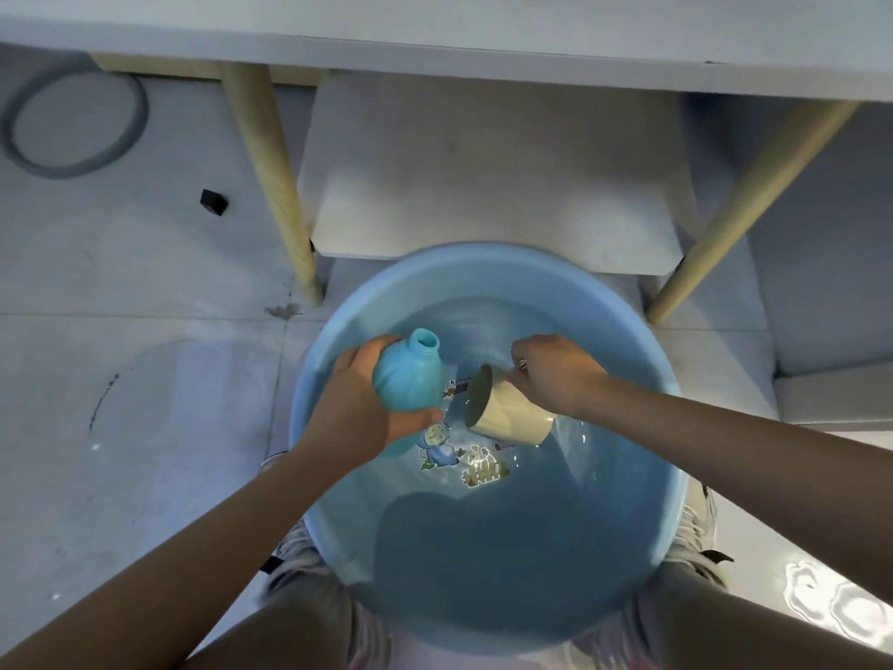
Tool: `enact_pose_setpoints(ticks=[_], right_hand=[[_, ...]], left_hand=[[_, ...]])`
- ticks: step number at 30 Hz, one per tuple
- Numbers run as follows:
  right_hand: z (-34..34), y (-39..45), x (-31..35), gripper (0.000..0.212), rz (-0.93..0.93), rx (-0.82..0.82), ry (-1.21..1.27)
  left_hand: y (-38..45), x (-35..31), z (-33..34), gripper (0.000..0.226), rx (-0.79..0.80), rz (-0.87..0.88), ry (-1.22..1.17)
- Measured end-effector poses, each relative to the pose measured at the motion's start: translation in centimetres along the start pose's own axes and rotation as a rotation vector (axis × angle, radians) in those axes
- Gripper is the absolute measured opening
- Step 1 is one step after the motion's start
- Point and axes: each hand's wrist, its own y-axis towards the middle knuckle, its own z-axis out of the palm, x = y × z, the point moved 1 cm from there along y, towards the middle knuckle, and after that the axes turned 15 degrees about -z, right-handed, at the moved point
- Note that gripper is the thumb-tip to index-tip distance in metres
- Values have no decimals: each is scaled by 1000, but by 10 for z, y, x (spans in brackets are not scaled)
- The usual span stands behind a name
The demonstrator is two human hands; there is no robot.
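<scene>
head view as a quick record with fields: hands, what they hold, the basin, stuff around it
left hand: grips a blue bottle round its body
bottle state: uncapped, mouth pointing up and away, held over the water
right hand: holds a beige cup by its handle
cup state: tipped on its side, mouth facing the bottle
basin: round, light blue, holds water, cartoon print on its bottom
around: wooden table legs, grey hose loop, small black block on the floor
</scene>
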Motion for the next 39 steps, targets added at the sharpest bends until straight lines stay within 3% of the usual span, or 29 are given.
enact_pose_setpoints(ticks=[8,14,20,30,33,39], right_hand=[[-13,-30,-24,28,170,-113,497],[-20,-41,-25,23,167,-324,586],[-48,-41,-10,25,94,-485,461],[-84,-44,22,25,-52,-492,175],[-87,-46,28,33,-93,-510,99],[-87,-46,30,33,-113,-532,44]], left_hand=[[1,13,2,89,26,23,-77],[7,15,2,84,-20,66,-124],[9,13,8,86,7,101,-39],[6,10,15,92,18,116,-3],[5,8,16,91,10,119,-11],[4,8,15,90,18,109,-32]])
